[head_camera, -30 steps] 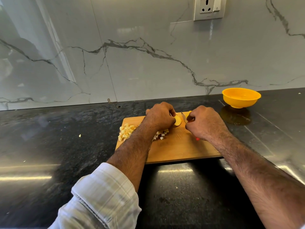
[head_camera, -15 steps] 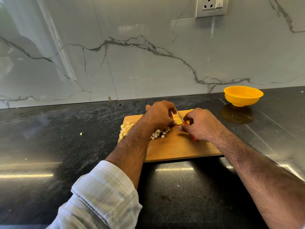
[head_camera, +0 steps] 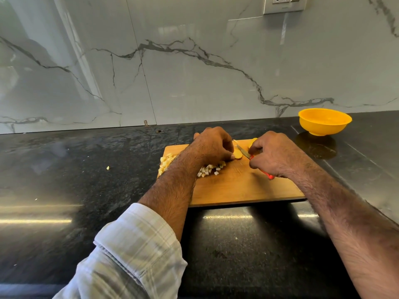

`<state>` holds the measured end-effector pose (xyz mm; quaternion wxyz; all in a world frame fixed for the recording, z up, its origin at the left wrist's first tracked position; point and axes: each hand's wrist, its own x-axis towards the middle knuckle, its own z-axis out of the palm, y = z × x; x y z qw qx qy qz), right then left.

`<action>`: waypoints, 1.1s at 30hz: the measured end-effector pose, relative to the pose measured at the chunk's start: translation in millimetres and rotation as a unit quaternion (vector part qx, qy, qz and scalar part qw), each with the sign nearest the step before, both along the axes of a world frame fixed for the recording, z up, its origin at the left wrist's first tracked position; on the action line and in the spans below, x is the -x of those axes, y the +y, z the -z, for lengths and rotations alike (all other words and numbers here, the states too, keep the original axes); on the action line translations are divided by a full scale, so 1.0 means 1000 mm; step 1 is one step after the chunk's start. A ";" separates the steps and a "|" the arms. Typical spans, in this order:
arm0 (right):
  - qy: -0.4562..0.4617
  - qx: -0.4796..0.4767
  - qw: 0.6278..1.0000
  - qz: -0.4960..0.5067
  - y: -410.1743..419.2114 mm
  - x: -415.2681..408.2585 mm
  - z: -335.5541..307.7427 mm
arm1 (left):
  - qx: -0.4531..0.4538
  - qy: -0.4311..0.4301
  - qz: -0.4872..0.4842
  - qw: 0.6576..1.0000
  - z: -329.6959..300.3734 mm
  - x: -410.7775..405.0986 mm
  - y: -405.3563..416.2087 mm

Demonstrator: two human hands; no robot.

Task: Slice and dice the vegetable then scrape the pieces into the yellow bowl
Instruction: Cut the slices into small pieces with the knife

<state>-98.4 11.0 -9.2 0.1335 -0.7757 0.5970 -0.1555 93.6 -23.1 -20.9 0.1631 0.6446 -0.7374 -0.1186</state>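
Left hand (head_camera: 212,145) pins slice (head_camera: 303,156), right hand (head_camera: 274,155) grips knife (head_camera: 244,152) — blade now lowered onto it — dicing continues, bowl (head_camera: 325,121) unused beyond right hand.

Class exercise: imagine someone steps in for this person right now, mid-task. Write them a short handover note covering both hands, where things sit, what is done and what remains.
Left hand: fingers curled down on a vegetable slice, holding it on the wooden cutting board.
Right hand: grips the red-handled knife, blade angled toward that slice.
Another uncut piece lies at the board's far edge.
Done: a pile of diced pieces sits on the board's left part, partly hidden by the left forearm. One stray bit lies on the counter.
Left: dice the remaining slices, then scrape everything into the yellow bowl, which stands on the counter, far right of the board; it looks empty.
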 end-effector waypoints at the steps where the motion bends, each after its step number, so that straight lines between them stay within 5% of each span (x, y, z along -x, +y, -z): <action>1: -0.011 0.010 1.000 0.007 -0.001 0.001 0.000 | 0.006 0.005 -0.002 1.000 0.001 0.000 0.000; 16: 0.006 0.014 0.998 0.064 -0.008 0.001 0.002 | -0.022 0.050 -0.014 0.998 -0.004 0.011 0.005; 27: 0.046 -0.009 0.995 0.090 -0.007 -0.005 0.002 | -0.042 -0.069 -0.030 0.996 -0.008 0.011 0.004; 33: 0.053 -0.011 0.995 0.088 -0.009 -0.004 0.004 | -0.037 -0.043 -0.021 0.998 -0.007 0.010 0.002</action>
